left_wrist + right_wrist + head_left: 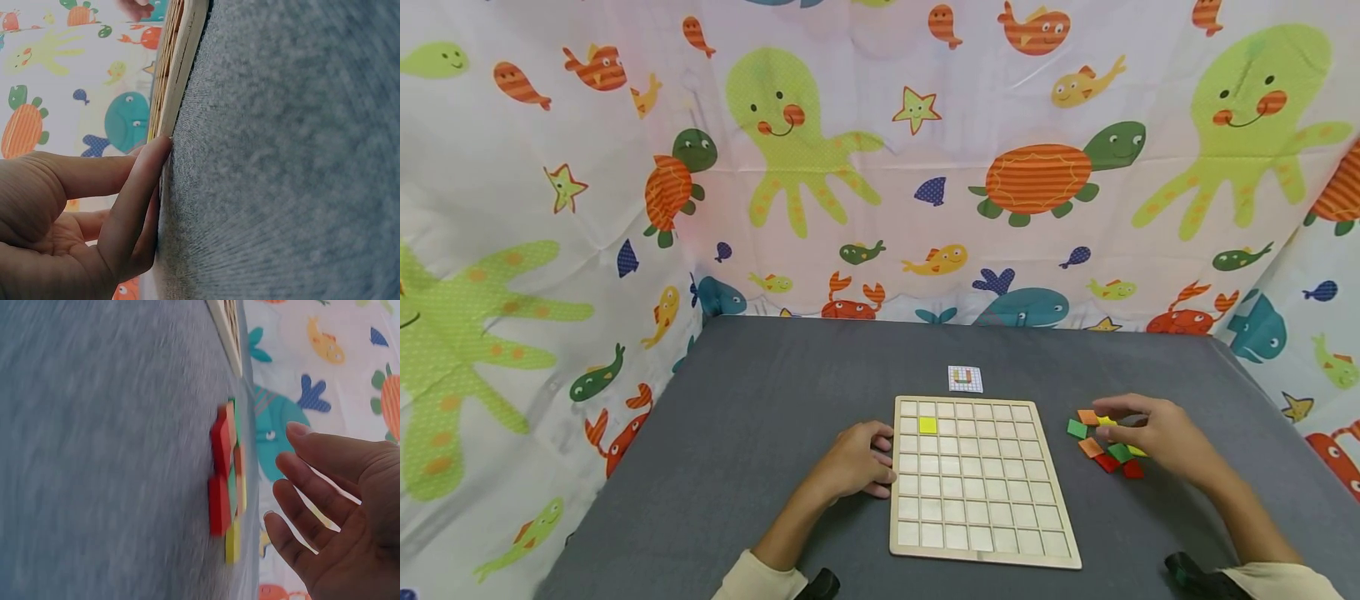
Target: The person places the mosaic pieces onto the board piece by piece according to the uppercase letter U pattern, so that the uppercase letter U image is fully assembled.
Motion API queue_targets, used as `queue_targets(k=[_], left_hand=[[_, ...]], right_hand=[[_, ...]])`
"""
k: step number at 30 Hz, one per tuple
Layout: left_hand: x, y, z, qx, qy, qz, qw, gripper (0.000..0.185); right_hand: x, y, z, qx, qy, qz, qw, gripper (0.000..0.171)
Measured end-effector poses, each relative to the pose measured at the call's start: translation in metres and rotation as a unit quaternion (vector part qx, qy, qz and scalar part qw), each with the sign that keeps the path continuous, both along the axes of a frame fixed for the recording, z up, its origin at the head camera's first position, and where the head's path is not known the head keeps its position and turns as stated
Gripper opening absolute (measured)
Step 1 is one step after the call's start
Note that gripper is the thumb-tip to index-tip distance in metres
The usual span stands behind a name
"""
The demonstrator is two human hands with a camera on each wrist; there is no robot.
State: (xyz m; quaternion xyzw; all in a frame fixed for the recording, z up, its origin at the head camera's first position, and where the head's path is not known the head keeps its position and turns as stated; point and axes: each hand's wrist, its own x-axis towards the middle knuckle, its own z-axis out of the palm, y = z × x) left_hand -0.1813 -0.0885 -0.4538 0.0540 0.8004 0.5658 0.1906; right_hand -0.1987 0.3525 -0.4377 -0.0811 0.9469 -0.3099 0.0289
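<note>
A wooden grid board (973, 482) lies on the table, with one yellow tile (928, 425) in a cell of its second row. Against the board's left edge rests my left hand (856, 458); in the left wrist view its fingertips (164, 142) touch the wooden side. To the right of the board, my right hand (1167, 435) hovers over a loose group of colored square tiles, among them a green tile (1077, 428), an orange tile (1091, 448) and a red tile (1107, 462). Its fingers are spread and hold nothing in the right wrist view, above the tiles' red block (219, 506).
A small card (965, 379) with a colored U-shaped pattern on a grid lies behind the board. Grey cloth (760, 400) covers the table. A curtain (880, 167) printed with sea animals hangs around the back and sides.
</note>
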Motion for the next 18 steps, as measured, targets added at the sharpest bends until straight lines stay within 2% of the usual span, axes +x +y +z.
queue_targets(k=[6,18], left_hand=[[0.000,0.000,0.001,-0.005,0.002,-0.001,1.0000,0.062],[0.000,0.000,0.000,-0.001,0.000,0.001,1.0000,0.062]], right_hand=[[0.003,0.021,-0.006,0.016,-0.014,-0.013,1.000,0.056],[0.009,0.049,-0.012,0.037,-0.045,-0.011,0.998,0.051]])
